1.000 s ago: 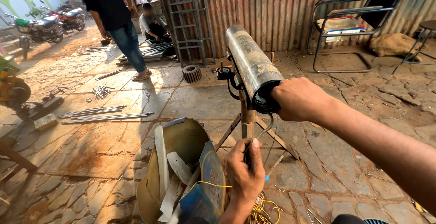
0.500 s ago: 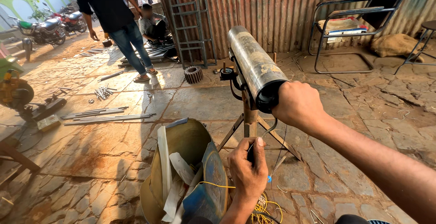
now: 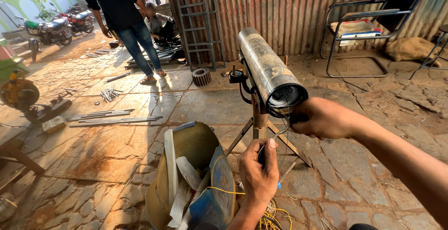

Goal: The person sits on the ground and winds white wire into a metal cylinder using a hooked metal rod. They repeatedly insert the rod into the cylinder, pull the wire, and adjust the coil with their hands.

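A rusty metal tube lies across a steel tripod stand, with thin wire coiled inside its open near end. My right hand grips the lower rim of that end, fingers curled under it. My left hand is below it, closed on a thin dark wire that runs up into the tube's mouth. Yellow wire lies tangled on the ground by my left wrist.
An open olive metal drum with white strips and a blue piece stands left of my left hand. Steel rods, a gear and a chop saw lie on the stone floor. A person in jeans stands near a ladder frame; a chair stands at the right.
My right hand has slid from the end of the tube down to its lower rim, uncovering the wire-filled opening. My left hand stays on the wire below. The person has walked a little farther off.
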